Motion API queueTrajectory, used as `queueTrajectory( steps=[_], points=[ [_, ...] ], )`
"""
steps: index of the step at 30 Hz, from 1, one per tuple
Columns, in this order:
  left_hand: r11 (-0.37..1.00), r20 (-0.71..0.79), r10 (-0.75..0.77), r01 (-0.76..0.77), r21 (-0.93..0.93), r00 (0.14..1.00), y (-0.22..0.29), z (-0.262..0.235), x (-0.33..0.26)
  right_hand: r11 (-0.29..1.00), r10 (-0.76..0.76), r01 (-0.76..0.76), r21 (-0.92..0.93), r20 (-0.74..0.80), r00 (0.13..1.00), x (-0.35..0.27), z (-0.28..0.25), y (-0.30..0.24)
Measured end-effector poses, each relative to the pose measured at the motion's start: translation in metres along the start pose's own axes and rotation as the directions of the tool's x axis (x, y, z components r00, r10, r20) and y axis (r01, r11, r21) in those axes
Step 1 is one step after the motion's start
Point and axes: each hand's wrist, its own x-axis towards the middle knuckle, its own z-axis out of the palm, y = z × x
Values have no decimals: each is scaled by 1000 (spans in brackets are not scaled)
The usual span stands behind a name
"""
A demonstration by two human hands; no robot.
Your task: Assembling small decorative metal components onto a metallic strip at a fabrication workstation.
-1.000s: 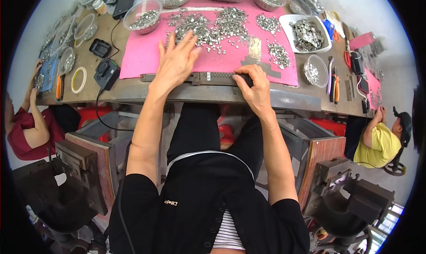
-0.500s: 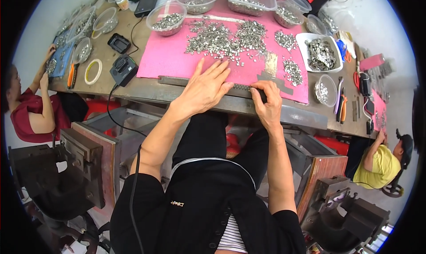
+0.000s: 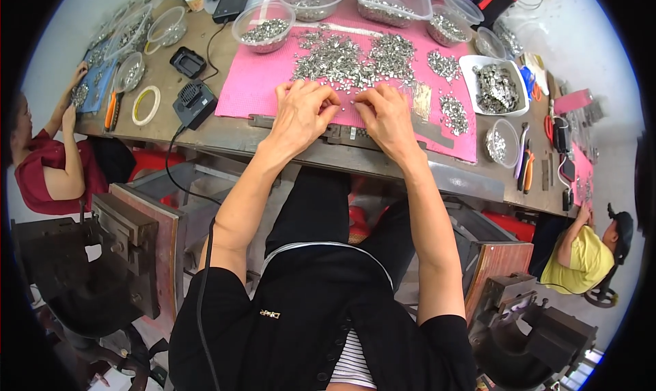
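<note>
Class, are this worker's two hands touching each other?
No, pink mat shows between the left hand and the right hand.

Both hands are over the near part of a pink mat [image 3: 239, 90] on the bench [image 3: 160, 137], fingers curled. The left hand [image 3: 298, 112] and right hand [image 3: 387, 120] are near each other, slightly apart, above a dark metal bar [image 3: 335, 133] along the bench edge; whether either grips a piece is too small to tell. Beyond them lie heaps of small silvery metal pieces [image 3: 329, 60]. A white tray [image 3: 524, 99] of metal parts sits at right, a black charger [image 3: 195, 105] at left. Co-workers in maroon [image 3: 51, 176] and yellow [image 3: 586, 258] tops flank the scene.
</note>
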Motion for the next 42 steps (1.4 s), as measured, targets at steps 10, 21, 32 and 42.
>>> queueTrajectory(
  steps=[10, 21, 32, 42],
  points=[
    [994, 66, 101, -104, 44, 993, -9, 1, 3, 997, 49, -45, -61, 70, 996, 7, 13, 3],
    [990, 28, 142, -142, -6, 989, -6, 0, 5, 997, -11, 13, -73, 26, 1000, 4, 10, 4],
    [996, 57, 93, -93, 8, 994, -2, -1, 6, 974, 108, -110, 200, 20, 994, -30, -28, -12],
    [991, 48, 120, -123, 53, 992, -8, 3, 6, 996, -92, 92, -5, -10, 996, -45, -21, -22]
  ],
)
